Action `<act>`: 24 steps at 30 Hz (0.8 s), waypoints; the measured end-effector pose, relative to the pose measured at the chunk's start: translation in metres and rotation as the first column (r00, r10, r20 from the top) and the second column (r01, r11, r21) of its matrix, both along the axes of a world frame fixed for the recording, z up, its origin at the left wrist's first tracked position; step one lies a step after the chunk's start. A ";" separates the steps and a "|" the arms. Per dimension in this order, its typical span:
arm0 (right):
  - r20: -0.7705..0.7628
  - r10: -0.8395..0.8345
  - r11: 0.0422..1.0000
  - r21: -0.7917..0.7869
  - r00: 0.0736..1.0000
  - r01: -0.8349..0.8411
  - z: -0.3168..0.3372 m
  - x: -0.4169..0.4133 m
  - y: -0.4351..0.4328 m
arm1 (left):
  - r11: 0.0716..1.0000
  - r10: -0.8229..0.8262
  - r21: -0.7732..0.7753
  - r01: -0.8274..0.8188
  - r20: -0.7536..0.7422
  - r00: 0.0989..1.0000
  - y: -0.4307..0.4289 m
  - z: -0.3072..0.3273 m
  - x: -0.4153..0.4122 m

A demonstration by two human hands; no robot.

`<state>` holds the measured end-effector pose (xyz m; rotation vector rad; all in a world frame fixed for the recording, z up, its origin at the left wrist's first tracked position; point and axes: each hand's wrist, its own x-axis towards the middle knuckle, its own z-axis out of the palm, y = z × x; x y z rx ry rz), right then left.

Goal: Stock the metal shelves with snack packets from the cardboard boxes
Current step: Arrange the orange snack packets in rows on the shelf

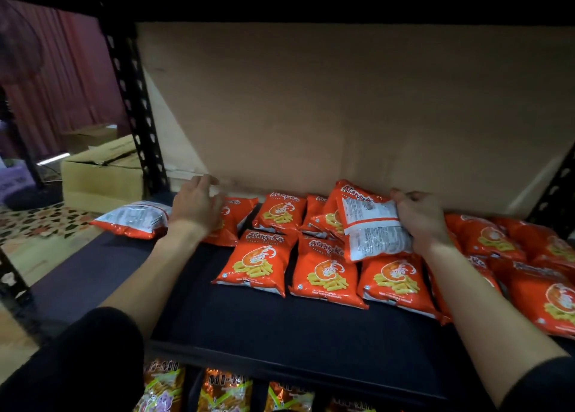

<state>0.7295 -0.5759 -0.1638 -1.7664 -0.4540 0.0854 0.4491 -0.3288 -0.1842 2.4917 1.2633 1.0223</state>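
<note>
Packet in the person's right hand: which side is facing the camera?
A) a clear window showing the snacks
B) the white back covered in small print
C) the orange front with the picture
B: the packet gripped by the right hand shows its white printed back, while a neighbouring packet on the shelf shows its orange front.

The left arm (149,271) and the right arm (473,302) are stretched forward, bare to the elbow, with dark sleeves (77,365) seen above. The left hand (194,204) is held palm down, its fingers (202,181) reached forward and blurred; no grip can be made out. The right hand (421,220) is turned inward, and a packet (373,228) is pinched at its edge between thumb and curled fingers.
</note>
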 end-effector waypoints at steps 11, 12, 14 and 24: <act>0.089 -0.018 0.997 0.074 0.996 0.011 0.012 -0.014 0.000 | 0.976 -0.108 0.143 0.166 -0.348 0.931 -0.030 -0.022 -0.025; 0.094 -0.008 0.997 0.075 0.996 0.001 0.014 -0.016 0.000 | 0.979 -0.117 0.113 0.171 -0.376 0.919 -0.031 -0.022 -0.022; 0.105 0.013 0.995 0.092 0.994 -0.023 0.016 -0.020 0.001 | 0.984 -0.138 0.052 0.172 -0.394 0.909 -0.029 -0.021 -0.015; 0.071 0.094 0.984 0.142 0.993 -0.103 0.016 -0.027 0.011 | 0.991 -0.136 -0.063 0.122 -0.516 0.846 -0.027 -0.007 0.012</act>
